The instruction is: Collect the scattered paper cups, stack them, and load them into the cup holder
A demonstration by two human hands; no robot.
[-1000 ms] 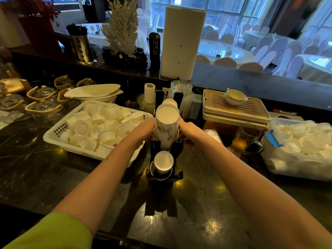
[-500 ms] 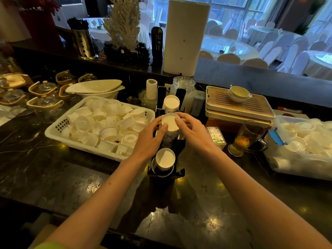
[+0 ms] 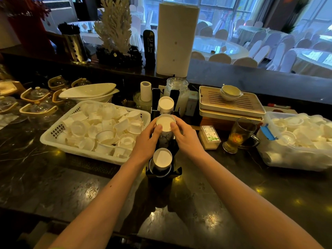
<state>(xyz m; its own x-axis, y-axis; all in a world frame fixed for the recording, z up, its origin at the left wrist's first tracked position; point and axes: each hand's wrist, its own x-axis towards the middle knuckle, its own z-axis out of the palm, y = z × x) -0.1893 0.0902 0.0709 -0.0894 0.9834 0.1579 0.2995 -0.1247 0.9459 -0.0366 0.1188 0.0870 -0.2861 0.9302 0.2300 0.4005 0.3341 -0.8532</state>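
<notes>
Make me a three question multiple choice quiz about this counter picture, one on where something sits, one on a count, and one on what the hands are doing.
1. Where is the white basket of small cups, seen from the person?
A. left of the cup holder
B. right of the cup holder
C. on the wooden tray

2. How many slots of the black cup holder show cups?
A. one
B. three
C. five

3. What are the hands doing?
A. resting flat on the counter
B. lifting the glass mug
C. both gripping the middle cup stack

Answers:
1 A: the basket lies left of the holder.
2 B: white cup bottoms show in the front, middle and back slots.
3 C: the left hand and right hand close on the top of the middle cup stack from either side.
</notes>
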